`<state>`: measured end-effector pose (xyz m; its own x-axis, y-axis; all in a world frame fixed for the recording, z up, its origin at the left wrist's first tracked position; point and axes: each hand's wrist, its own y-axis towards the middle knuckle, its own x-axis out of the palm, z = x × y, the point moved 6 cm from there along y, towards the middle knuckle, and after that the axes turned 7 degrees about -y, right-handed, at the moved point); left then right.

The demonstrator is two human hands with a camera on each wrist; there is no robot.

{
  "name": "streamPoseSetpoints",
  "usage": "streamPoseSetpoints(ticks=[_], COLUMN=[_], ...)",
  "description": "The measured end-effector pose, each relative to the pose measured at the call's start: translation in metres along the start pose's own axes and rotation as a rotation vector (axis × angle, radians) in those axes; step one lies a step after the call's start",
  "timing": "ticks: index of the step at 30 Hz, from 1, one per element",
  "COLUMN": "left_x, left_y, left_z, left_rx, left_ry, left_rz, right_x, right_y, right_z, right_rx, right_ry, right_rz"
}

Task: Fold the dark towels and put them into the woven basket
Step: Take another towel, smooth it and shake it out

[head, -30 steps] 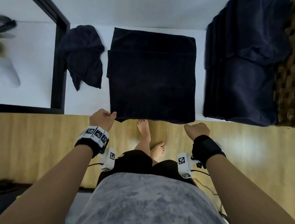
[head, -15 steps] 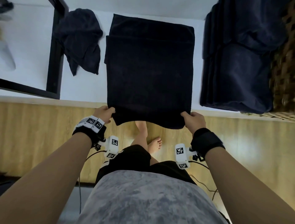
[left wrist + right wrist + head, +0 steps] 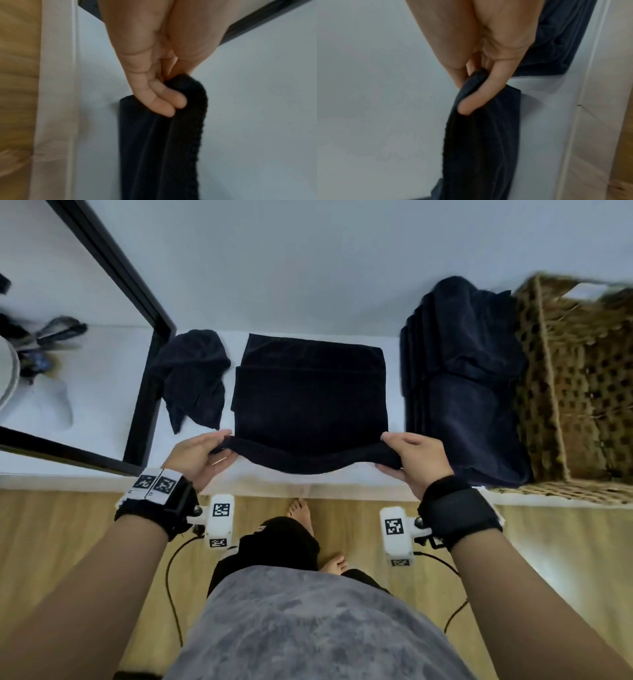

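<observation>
left hand [image 3: 197, 455], right hand [image 3: 412, 462]: both pinch towel [image 3: 310, 405] corners | near edge now raised, apparently off the surface

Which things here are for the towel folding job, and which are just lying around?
For the job:
- flat towel, its near edge held by the left hand and the right hand
- crumpled towel
- folded stack
- woven basket

Just lying about:
- black-framed mirror
- cables on the wooden floor
</observation>
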<state>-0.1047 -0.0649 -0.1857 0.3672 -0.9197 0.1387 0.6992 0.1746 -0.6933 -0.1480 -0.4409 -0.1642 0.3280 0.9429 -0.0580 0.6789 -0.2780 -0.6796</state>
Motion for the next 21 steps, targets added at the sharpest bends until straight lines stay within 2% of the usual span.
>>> streamPoseSetpoints(ticks=[3,5,9,14,17,21], left_x=[0.02,0.028,0.037,0.058,0.073,0.091], left_y=[0.013,0.024,0.053,0.105,0.14,0.179], left_z=[0.02,0.031,0.053,0.082,0.103,0.132], left_rx=[-0.045,-0.032,0.023,0.048,0.14,0.376], left_ry=[-0.091,-0.064,-0.038,-0.044,0.093,0.566], left_rz=[-0.121,-0.14,-0.092,-0.009,0.06,0.184], right_x=[0.006,0.01,0.019,0.027,0.036,0.044], right_y=[0.014,0.026,0.048,0.089,0.125,0.166], right_z=[-0.025,-0.038,-0.062,-0.09,-0.104,-0.114], right_rx=[0.046,0.077,0.084,0.065,0.078,0.103], right_ry=[0.154,0.193,0.201,0.17,0.083,-0.201], right_rz=[-0.055,-0.081,-0.085,0.059,0.18,0.295])
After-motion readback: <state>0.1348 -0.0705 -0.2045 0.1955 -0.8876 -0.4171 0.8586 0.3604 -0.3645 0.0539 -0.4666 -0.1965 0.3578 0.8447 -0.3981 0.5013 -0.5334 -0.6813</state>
